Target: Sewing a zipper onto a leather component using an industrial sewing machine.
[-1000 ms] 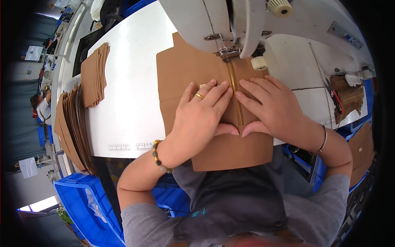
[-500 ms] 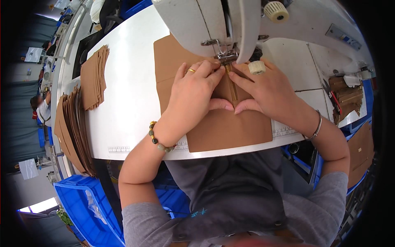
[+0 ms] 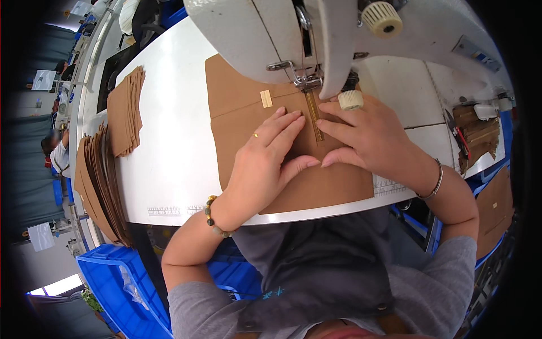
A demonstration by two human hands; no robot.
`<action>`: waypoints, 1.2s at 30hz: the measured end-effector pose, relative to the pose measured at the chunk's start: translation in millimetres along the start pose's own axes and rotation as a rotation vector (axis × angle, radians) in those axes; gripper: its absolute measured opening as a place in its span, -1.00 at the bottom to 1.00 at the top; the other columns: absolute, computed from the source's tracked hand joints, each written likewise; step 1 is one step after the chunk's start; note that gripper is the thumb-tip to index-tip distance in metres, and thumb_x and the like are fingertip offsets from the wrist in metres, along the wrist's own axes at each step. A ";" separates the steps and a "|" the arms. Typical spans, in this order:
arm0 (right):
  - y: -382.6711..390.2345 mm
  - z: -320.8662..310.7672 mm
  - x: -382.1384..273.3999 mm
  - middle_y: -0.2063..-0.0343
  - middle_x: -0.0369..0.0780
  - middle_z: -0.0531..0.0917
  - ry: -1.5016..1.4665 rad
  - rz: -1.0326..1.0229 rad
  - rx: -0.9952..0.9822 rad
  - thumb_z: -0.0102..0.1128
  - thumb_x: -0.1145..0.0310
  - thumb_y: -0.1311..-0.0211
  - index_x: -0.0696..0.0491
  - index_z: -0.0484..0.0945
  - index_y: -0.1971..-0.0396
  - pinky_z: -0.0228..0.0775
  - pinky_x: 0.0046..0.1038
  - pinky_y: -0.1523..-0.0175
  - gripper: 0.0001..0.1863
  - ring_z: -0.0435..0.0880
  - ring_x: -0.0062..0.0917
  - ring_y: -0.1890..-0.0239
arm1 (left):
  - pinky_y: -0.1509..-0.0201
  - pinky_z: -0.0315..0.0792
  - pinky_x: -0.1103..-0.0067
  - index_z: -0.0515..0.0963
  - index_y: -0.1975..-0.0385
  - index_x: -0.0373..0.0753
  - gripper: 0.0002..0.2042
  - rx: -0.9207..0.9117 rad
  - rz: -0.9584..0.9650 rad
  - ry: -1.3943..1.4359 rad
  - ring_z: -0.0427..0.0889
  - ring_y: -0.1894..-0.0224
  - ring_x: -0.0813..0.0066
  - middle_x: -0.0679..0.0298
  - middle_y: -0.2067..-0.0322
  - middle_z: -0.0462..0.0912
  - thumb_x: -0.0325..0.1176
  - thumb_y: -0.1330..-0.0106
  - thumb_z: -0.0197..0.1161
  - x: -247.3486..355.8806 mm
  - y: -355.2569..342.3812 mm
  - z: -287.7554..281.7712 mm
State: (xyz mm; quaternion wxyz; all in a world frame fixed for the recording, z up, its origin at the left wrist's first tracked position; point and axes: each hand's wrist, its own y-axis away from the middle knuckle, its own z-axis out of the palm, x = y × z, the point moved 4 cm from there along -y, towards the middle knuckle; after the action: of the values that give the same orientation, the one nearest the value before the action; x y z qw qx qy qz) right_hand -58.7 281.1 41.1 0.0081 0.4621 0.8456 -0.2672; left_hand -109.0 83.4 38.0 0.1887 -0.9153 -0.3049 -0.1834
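Observation:
A large brown panel point(image 3: 237, 130), seemingly leather or a similar sheet material, lies on the white sewing table. A narrow strip with gold edges, like a zipper point(image 3: 314, 118), runs along it up to the presser foot point(image 3: 307, 81) of the sewing machine point(image 3: 254, 34). My left hand point(image 3: 271, 147) rests on the panel left of the strip, fingers stretched out. On the strip's right side my right hand point(image 3: 361, 133) lies with its fingers spread, pressing the panel. The two thumbs nearly meet below the strip. A small pale label point(image 3: 266, 99) sits on the panel's left part.
Stacks of brown pieces point(image 3: 125, 113) and larger brown panels point(image 3: 99, 181) stand at the left. Blue bins point(image 3: 118, 277) are below the table edge. Red-handled scissors point(image 3: 462, 141) and brown scraps point(image 3: 480, 135) lie at the right. Another person point(image 3: 59, 150) sits far left.
My left hand has drawn back from the presser foot, down and slightly left, uncovering the pale label. My right hand's fingers have slid back a little.

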 end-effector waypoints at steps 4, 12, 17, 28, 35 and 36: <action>1.1 1.7 -4.1 0.06 -0.17 0.68 0.018 -0.025 -0.017 0.53 0.02 0.10 0.11 0.73 0.13 0.45 -0.25 -0.26 -0.43 0.63 -0.29 -0.05 | -0.40 0.48 0.24 0.60 -0.20 -0.29 -0.30 -0.003 0.066 -0.010 0.50 -0.39 0.02 0.09 -0.24 0.61 -0.06 -0.06 0.58 6.8 2.2 5.8; 2.9 3.6 -9.3 0.02 -0.19 0.66 0.038 -0.015 -0.041 0.55 0.07 0.13 0.12 0.72 0.11 0.42 -0.23 -0.31 -0.42 0.61 -0.31 -0.09 | -0.40 0.46 0.18 0.64 -0.13 -0.32 -0.36 -0.037 0.119 -0.112 0.54 -0.36 0.05 0.13 -0.24 0.61 -0.05 -0.09 0.53 12.2 -0.3 3.4; 4.1 4.1 -11.5 -0.01 -0.21 0.66 0.088 0.007 -0.051 0.54 0.07 0.12 0.10 0.72 0.08 0.41 -0.22 -0.34 -0.42 0.59 -0.35 -0.14 | -0.35 0.49 0.21 0.64 -0.12 -0.32 -0.37 -0.028 0.145 -0.149 0.56 -0.33 0.08 0.13 -0.21 0.64 -0.02 -0.11 0.50 11.5 -1.0 1.7; -5.8 7.7 1.8 0.12 -0.28 0.68 0.154 0.049 -0.046 0.52 0.10 0.07 0.04 0.71 0.05 0.48 -0.31 -0.22 -0.46 0.64 -0.38 0.03 | -0.34 0.48 0.25 0.67 -0.12 -0.30 -0.38 0.035 0.175 -0.224 0.61 -0.27 0.16 0.18 -0.16 0.68 -0.01 -0.11 0.49 -7.8 -25.0 4.5; -8.7 5.5 5.6 0.18 -0.29 0.66 0.148 0.000 0.030 0.52 0.13 0.05 0.02 0.70 0.10 0.52 -0.33 -0.11 -0.52 0.63 -0.37 0.09 | -0.33 0.49 0.24 0.69 -0.09 -0.28 -0.41 0.056 0.174 -0.246 0.61 -0.28 0.17 0.18 -0.15 0.68 -0.04 -0.10 0.51 -6.4 -21.1 4.8; -7.7 5.1 5.5 0.18 -0.29 0.66 0.151 -0.002 0.028 0.52 0.13 0.05 0.02 0.70 0.10 0.52 -0.33 -0.11 -0.52 0.63 -0.37 0.09 | -0.32 0.49 0.24 0.68 -0.09 -0.28 -0.41 0.044 0.150 -0.173 0.61 -0.28 0.16 0.17 -0.15 0.68 -0.04 -0.10 0.52 -4.4 -17.8 5.2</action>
State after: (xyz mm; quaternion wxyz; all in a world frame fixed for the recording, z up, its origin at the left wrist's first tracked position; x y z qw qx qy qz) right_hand -69.1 279.7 38.7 -0.0626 0.4801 0.8404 -0.2435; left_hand -122.3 96.9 35.7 0.1952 -0.9436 -0.2544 -0.0825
